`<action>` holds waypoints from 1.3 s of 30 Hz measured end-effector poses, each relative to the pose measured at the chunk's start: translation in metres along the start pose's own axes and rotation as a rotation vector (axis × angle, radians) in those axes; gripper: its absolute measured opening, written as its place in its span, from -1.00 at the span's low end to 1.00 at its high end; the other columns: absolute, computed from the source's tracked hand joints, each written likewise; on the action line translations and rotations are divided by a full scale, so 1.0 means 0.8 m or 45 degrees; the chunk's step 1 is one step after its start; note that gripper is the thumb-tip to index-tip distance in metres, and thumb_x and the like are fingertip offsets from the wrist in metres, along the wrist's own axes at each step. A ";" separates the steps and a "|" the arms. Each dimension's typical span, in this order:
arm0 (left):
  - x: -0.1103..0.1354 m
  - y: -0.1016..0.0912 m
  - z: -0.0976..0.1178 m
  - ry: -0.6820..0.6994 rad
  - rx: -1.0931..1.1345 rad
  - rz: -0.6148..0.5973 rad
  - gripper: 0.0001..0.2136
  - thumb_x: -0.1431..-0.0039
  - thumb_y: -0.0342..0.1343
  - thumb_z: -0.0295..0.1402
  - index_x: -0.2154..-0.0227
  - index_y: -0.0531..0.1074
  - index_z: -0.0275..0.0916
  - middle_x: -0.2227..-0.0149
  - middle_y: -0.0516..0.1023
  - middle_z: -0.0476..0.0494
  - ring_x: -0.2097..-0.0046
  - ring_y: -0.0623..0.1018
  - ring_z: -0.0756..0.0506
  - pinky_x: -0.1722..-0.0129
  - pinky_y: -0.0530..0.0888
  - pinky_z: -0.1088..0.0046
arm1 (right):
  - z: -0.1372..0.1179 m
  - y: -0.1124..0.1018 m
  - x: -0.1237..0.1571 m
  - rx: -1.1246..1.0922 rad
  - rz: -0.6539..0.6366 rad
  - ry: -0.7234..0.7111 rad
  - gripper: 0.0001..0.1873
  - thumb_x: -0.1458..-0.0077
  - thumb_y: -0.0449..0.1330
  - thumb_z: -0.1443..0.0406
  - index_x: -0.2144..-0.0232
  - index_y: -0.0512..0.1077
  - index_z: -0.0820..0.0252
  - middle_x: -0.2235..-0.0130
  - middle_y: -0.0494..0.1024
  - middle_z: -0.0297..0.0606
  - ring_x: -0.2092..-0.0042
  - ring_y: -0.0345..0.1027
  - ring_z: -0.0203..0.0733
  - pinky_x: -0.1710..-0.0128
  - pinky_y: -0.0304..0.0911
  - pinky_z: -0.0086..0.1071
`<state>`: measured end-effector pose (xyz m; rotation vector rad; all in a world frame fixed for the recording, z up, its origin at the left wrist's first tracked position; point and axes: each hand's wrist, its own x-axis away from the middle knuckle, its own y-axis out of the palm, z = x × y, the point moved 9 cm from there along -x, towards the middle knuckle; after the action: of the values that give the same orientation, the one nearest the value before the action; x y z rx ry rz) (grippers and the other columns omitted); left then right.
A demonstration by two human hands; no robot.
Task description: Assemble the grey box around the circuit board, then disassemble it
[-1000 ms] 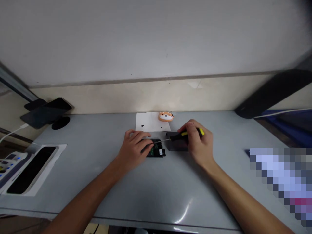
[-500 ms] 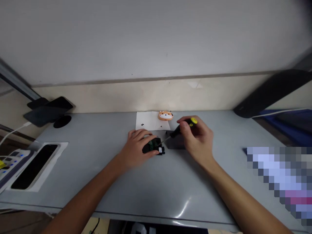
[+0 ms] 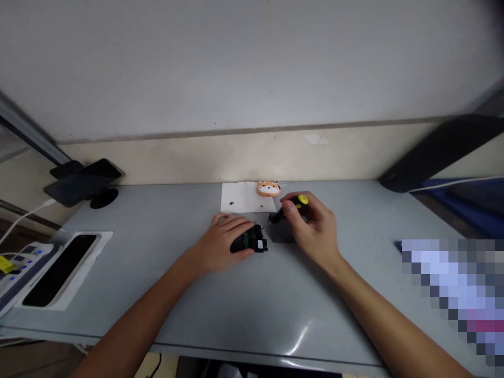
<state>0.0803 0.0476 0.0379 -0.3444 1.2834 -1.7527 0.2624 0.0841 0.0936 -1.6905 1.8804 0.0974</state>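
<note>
A small black device with a green circuit board (image 3: 252,241) lies on the grey table (image 3: 252,304), and my left hand (image 3: 222,240) is closed over its left side, holding it down. My right hand (image 3: 314,227) grips a black screwdriver with a yellow cap (image 3: 290,208), tilted steeply with its thin tip pointing down at the device's top right corner. A dark grey flat piece (image 3: 282,234) lies just right of the device, partly under my right hand.
A white paper sheet (image 3: 244,197) with a few tiny black screws lies behind the device, an orange animal-shaped case (image 3: 269,188) on its far edge. A phone on a stand (image 3: 84,180) is far left, a black tray (image 3: 59,269) near left, a dark lamp arm (image 3: 441,149) at right.
My right hand has raised the screwdriver from nearly level to steeply tilted and moved it left toward the device. My left hand has shifted its hold on the device slightly.
</note>
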 end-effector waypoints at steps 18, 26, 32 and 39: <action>-0.001 0.000 0.002 -0.020 0.042 0.013 -0.53 -0.28 0.24 -0.27 -0.21 0.32 -0.07 -0.21 0.50 -0.08 -0.24 0.45 -0.17 -0.30 0.16 0.15 | -0.005 0.007 0.006 0.027 -0.055 -0.101 -0.87 -0.24 0.26 0.17 0.30 0.51 0.08 0.35 0.53 -0.33 0.38 0.33 -0.28 0.46 0.19 -0.41; -0.001 0.001 0.001 -0.025 0.043 0.010 -0.54 -0.27 0.25 -0.29 -0.20 0.33 -0.05 -0.20 0.50 -0.07 -0.24 0.45 -0.17 -0.32 0.14 0.13 | -0.010 0.008 0.008 0.049 -0.075 -0.140 -0.91 -0.21 0.28 0.21 0.30 0.51 0.09 0.35 0.56 -0.32 0.36 0.36 -0.27 0.46 0.19 -0.42; 0.000 -0.004 0.005 -0.007 0.039 0.047 -0.54 -0.26 0.25 -0.26 -0.19 0.35 -0.06 -0.20 0.48 -0.11 -0.23 0.44 -0.19 -0.29 0.19 0.13 | -0.015 0.004 0.007 0.030 -0.051 -0.159 -0.92 -0.21 0.28 0.23 0.30 0.52 0.09 0.37 0.54 -0.36 0.46 0.28 -0.33 0.51 0.17 -0.43; 0.001 -0.019 0.000 -0.040 0.012 0.312 -0.85 -0.26 0.23 -0.38 0.12 0.52 -0.11 -0.04 0.57 -0.09 -0.10 0.52 -0.15 -0.18 0.28 0.15 | -0.013 -0.008 0.003 -0.070 0.060 -0.119 -0.88 -0.25 0.25 0.20 0.30 0.52 0.09 0.42 0.50 -0.39 0.48 0.26 -0.35 0.49 0.21 -0.43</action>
<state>0.0723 0.0478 0.0508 -0.1992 1.2395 -1.5401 0.2644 0.0762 0.1027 -1.6492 1.8637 0.2446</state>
